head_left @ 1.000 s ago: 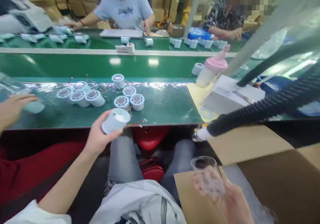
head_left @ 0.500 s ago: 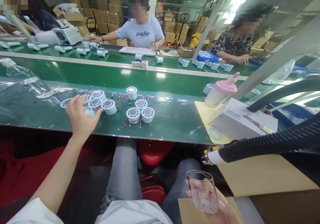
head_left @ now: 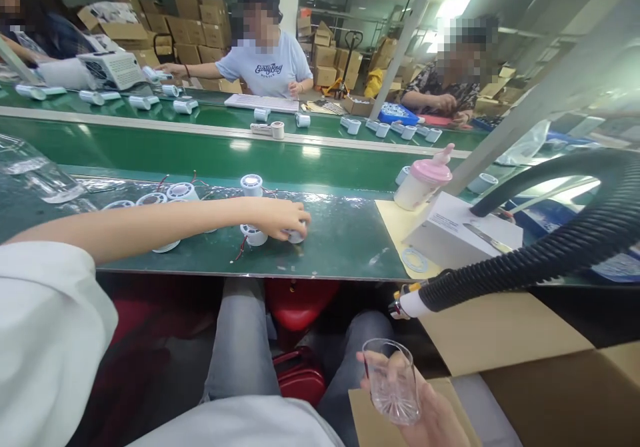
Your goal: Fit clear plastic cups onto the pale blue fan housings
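My left hand [head_left: 276, 218] reaches across the bench, its fingers curled around a small round light-blue motor housing [head_left: 297, 236]. Close beside it are another housing with thin red wires [head_left: 253, 236] and one farther back [head_left: 251, 184]. More such housings [head_left: 151, 198] lie to the left, partly hidden behind my forearm. Low at the right, my right hand [head_left: 431, 410] grips a clear plastic cup [head_left: 391, 387] with ribbed lines at its bottom, tilted towards me.
A green conveyor [head_left: 200, 146] runs behind the bench. At right are a pink-lidded bottle [head_left: 423, 180], a white box [head_left: 460, 234] with a knife on it, a black hose [head_left: 500, 277] and an open carton [head_left: 510, 334]. A water bottle [head_left: 40, 170] lies left. Co-workers sit across.
My left hand has moved right from the left group of housings to the rightmost housing. My right hand still holds the cup. The whole view has shifted slightly.
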`<state>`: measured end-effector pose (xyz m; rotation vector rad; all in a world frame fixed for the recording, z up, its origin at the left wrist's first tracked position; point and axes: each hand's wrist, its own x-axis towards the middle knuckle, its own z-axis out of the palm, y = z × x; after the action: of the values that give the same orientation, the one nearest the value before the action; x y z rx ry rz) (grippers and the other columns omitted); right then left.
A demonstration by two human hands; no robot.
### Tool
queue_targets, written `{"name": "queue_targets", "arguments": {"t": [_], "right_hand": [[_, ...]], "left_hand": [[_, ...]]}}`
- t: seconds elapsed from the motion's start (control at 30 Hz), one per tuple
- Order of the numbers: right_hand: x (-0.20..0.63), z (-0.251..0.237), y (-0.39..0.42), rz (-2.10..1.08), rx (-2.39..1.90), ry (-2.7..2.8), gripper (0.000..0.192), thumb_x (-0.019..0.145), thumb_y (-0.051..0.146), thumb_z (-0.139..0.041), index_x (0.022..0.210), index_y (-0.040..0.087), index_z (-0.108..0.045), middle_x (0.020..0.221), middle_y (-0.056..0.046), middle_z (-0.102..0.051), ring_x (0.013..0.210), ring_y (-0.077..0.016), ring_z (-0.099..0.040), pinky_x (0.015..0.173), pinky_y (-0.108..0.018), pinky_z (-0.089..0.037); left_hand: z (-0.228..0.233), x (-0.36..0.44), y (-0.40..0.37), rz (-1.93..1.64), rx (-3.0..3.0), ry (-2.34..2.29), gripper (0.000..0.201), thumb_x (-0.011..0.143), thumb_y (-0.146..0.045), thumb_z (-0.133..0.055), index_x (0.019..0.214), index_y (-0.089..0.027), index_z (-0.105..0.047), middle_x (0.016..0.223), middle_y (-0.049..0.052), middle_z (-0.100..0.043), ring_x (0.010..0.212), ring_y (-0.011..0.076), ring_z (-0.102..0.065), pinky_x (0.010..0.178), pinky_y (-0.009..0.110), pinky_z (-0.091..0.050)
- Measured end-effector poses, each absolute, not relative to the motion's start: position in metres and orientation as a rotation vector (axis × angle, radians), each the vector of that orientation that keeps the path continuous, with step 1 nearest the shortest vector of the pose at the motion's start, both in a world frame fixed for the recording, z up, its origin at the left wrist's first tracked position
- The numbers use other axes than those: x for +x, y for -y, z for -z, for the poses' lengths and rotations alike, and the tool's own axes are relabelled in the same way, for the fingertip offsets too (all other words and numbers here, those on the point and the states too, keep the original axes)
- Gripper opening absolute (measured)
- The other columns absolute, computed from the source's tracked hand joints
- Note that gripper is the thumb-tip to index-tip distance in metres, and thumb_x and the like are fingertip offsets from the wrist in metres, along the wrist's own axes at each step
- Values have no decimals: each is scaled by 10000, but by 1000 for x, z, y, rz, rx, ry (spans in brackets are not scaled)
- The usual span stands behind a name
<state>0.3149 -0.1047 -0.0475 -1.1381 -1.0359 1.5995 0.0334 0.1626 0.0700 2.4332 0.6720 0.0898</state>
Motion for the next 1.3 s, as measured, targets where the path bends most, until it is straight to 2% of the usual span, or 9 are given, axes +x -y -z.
{"name": "queue_targets", "arguments": {"t": [0.1,0.2,0.33,0.43,0.73,0.93,1.07,1.2,1.3], "right_hand": [[313,51,106,-1552,-1109,1057,463,835,635,-416,840,243,-662,1078,-122,-681,935,-293,-674,805,-435,-548],[304,38,101,-1095,-1281,1482,330,878,415,-501,1150,264,-612,1191,-111,-607,1106,-269,-591,932,-418,-493],[287,14,87,-316,-1354,2043,466,845,246,-544,1307,289,-508,1249,-130,-503,1118,-285,-542,899,-437,-506],[277,5,75,-67,-1472,2142,506,826,202,-544,1322,289,-494,1295,-150,-453,1088,-312,-522,836,-470,-522],[278,-7,69,-850,-1506,1959,47,780,190,-636,805,221,-662,1236,-97,-552,1147,-277,-517,945,-442,-464],[274,-6,71,-970,-1560,1627,149,854,286,-557,827,204,-678,1237,-122,-537,1089,-262,-559,923,-428,-456],[268,-5,71,-1021,-1545,1556,135,827,278,-577,795,205,-686,1162,-106,-576,1068,-251,-571,885,-388,-476],[270,-5,71,-1176,-1474,1332,186,776,284,-608,623,180,-623,1027,-91,-594,899,-207,-615,696,-296,-524],[276,-2,70,-1236,-1419,1190,212,727,285,-665,555,177,-603,966,-85,-620,898,-218,-619,722,-315,-528]], "left_hand": [[-61,43,-138,-282,2310,-792,284,831,-308,-411,952,-158,-619,955,119,-633,804,221,-583,611,300,-481],[-41,57,-100,-291,2027,-801,461,893,-426,-220,899,-128,-572,646,69,-566,472,156,-484,356,238,-363],[-15,74,-52,-57,1216,-722,459,794,-568,-346,772,-148,-528,534,11,-479,375,121,-411,287,211,-315],[-10,82,-30,65,1031,-688,320,733,-448,-437,809,-156,-542,628,9,-502,449,123,-468,306,190,-334],[-18,79,-8,-253,1992,-844,196,819,-302,-548,984,-228,-625,942,21,-545,850,177,-546,789,309,-442],[7,80,0,-520,1810,-853,581,613,-450,-787,1133,-281,-590,1014,30,-494,891,181,-540,749,293,-479],[13,78,-1,-559,1889,-798,605,606,-468,-785,1151,-284,-601,1000,41,-489,935,198,-538,838,353,-486],[17,74,-6,-484,1996,-679,618,610,-445,-788,1178,-282,-610,1343,120,-378,1227,306,-436,1006,455,-407],[19,74,-6,-397,1986,-606,683,633,-392,-787,1267,-317,-546,1488,117,-285,1349,346,-317,1078,518,-312]]}}
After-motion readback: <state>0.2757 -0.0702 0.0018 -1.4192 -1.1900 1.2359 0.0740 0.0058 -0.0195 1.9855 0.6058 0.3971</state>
